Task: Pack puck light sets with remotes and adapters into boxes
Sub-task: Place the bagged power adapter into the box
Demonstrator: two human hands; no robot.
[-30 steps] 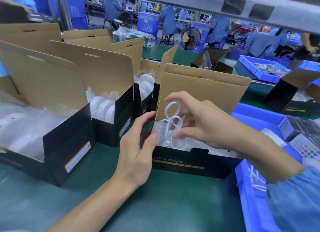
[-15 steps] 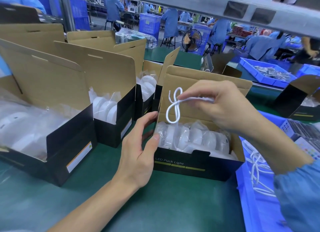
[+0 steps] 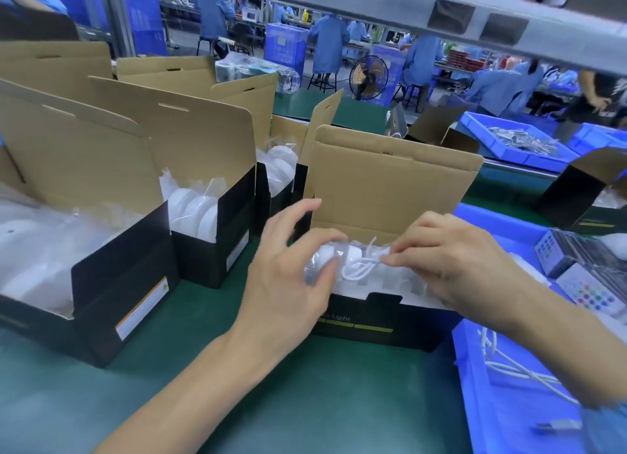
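Several open black boxes [image 3: 101, 284] of bagged white puck lights stood at left. At frame centre, the nearest box [image 3: 390, 321] held bagged pucks [image 3: 325, 260]; the left hand [image 3: 291, 277], fingers spread, pressed them, while the right hand [image 3: 451, 260] pinched a coiled white cable [image 3: 356, 270] onto them.

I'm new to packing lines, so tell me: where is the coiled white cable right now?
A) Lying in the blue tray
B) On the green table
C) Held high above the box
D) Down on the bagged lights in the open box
D: the right hand pinches the white cable low on the bagged puck lights inside the front box.
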